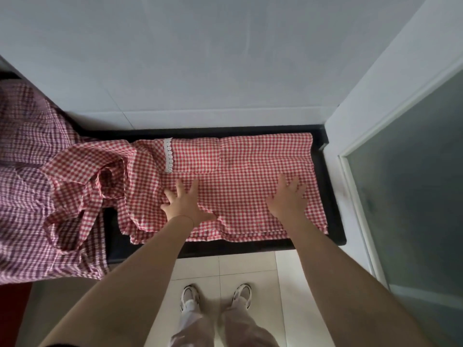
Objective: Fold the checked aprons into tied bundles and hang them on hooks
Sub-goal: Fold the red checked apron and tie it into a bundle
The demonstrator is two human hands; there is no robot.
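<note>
A red-and-white checked apron (240, 171) lies spread across a black counter (333, 221), folded lengthwise, with a pocket trimmed in white lace (168, 155) near its far edge. Its straps and bib (95, 176) bunch up at the left end. My left hand (184, 204) lies flat on the cloth with fingers spread, near the apron's middle. My right hand (288, 199) presses flat on the cloth toward its right end, fingers spread too. A second apron in purple-and-white check (27, 196) is heaped at the far left, hanging over the counter's edge.
A white tiled wall (225, 71) rises right behind the counter. A frosted glass door in a white frame (413, 184) stands to the right. Below the counter are cream floor tiles (245, 269) and my feet in white shoes.
</note>
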